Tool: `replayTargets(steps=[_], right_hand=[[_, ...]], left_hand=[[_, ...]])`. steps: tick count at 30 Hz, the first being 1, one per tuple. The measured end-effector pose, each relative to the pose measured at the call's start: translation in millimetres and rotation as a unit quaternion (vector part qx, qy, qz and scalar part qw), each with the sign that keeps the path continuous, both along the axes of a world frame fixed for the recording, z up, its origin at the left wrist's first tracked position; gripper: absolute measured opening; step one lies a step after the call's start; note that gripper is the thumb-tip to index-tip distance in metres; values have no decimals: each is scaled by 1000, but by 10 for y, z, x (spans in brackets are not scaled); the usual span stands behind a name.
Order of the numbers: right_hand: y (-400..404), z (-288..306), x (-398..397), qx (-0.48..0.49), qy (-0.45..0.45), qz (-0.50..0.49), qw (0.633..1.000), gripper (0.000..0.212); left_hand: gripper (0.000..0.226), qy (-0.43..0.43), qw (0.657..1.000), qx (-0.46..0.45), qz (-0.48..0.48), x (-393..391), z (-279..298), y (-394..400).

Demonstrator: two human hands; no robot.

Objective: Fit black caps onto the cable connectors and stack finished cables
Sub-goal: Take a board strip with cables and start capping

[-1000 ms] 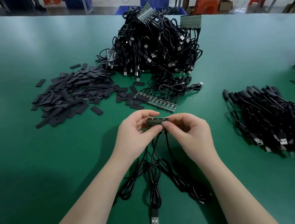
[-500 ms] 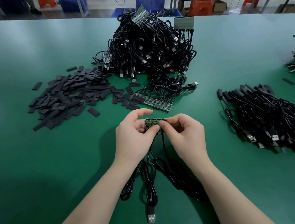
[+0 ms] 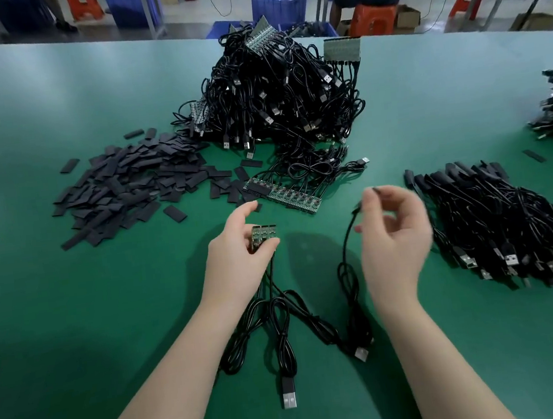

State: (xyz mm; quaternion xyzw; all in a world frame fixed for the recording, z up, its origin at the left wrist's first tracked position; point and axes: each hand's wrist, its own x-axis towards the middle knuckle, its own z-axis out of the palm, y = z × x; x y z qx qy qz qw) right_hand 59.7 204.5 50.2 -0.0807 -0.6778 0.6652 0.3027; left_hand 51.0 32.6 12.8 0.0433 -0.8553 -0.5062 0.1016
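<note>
We pinch the strip of small circuit boards (image 3: pixel 263 236) in the left hand (image 3: pixel 239 258), so its attached cables hang clear onto the counter (image 3: pixel 55 303). Right of the strip, the right hand (image 3: pixel 392 241) pinches one separated cable (image 3: pixel 347 253) by its connector end. The loose black caps (image 3: pixel 128 188) lie beyond the strip, to its left; the stack of finished cables (image 3: pixel 511 224) lies far to its right, within reach for stacking.

no text, label or number is legible anywhere.

Bare forearms (image 3: pixel 171 386), no sleeves
</note>
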Motion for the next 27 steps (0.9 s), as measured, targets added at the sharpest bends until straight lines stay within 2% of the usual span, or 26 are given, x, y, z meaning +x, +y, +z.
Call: replayTargets(steps=[2,4,7,10,12,14,15,17,19,21,24,27], right_hand=[[12,210,40,-20,77,0,997,12],[-50,413,99,5,135,33,990,16],[-212,642,152,12,160,140,977,16],[-324,710,106,-137,124,230,956,10],[-350,637,8,-236,60,228,943,8],[-352,473,-97,-270,-46,206,939,9],[-350,367,-126,-245,-104,195,944,10],[-319,106,-128,-112,-182,172,962,14],[-257,-126,-74,77,-185,141,970,19],[-193,-238,-34,220,-162,142,951,22],[-132,-285,-34,343,-145,184,910,19],[-149,-304,-3,410,-146,211,875,19]], left_hand=[[57,-2,999,-40,-12,-9,-35,-16],[55,9,996,-84,-9,-16,-65,10],[49,37,996,-79,24,-46,-18,52],[36,88,990,-15,111,-100,65,-99],[32,78,980,-61,173,-148,72,-305],[38,38,965,-155,206,-223,52,-504],[42,21,957,-196,211,-264,50,-589],[42,-17,943,-268,197,-347,35,-739],[42,-94,920,-347,158,-404,1,-843],[45,-147,900,-385,142,-413,-50,-873],[31,-72,911,-367,174,-396,-49,-850],[21,-33,931,-319,173,-349,-11,-843]])
